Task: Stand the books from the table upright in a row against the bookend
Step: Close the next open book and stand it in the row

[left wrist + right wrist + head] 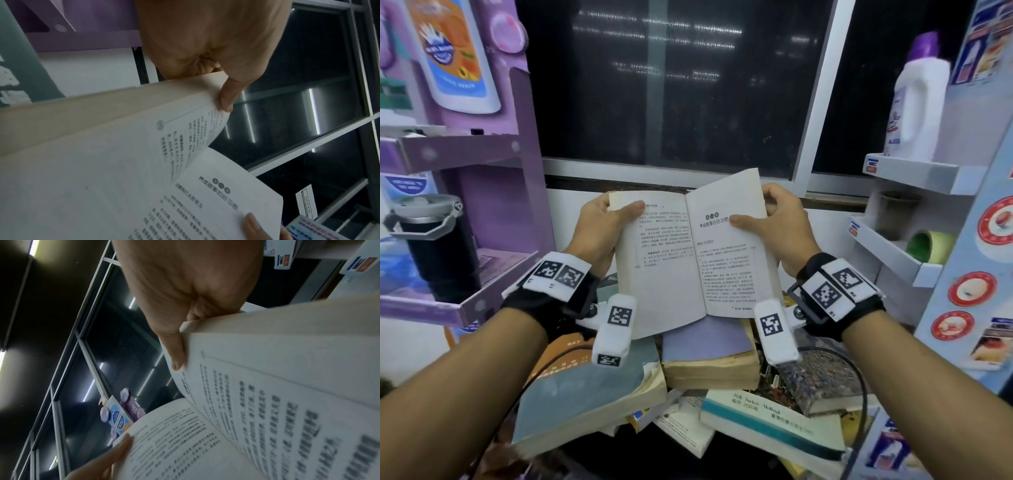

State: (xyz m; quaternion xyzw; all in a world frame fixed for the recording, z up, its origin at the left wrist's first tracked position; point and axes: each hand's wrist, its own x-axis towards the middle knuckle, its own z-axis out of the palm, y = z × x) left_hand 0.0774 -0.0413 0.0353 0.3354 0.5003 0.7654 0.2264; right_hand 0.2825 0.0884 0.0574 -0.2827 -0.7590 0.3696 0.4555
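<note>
A paperback (pixel 688 253) with printed pages is held open in the air above a heap of books. My left hand (pixel 606 226) grips its left half, thumb on the page and fingers behind. On the right half my right hand (pixel 774 222) holds the same way, thumb pressed on the page. The left wrist view shows the left hand (pixel 224 95) pinching the page edge of the book (pixel 102 178). The right wrist view shows the right hand (pixel 176 350) on the book (pixel 267 402). Below lie a grey-blue book (pixel 585 387), a lilac-covered book (pixel 709 353) and a white and teal book (pixel 774 425). No bookend is visible.
A purple display shelf (pixel 482 150) with a black flask (pixel 441 253) stands at the left. White shelves (pixel 914 171) with a detergent bottle (pixel 917 99) and a green tape roll (pixel 928 245) stand at the right. A dark window (pixel 674 85) lies ahead.
</note>
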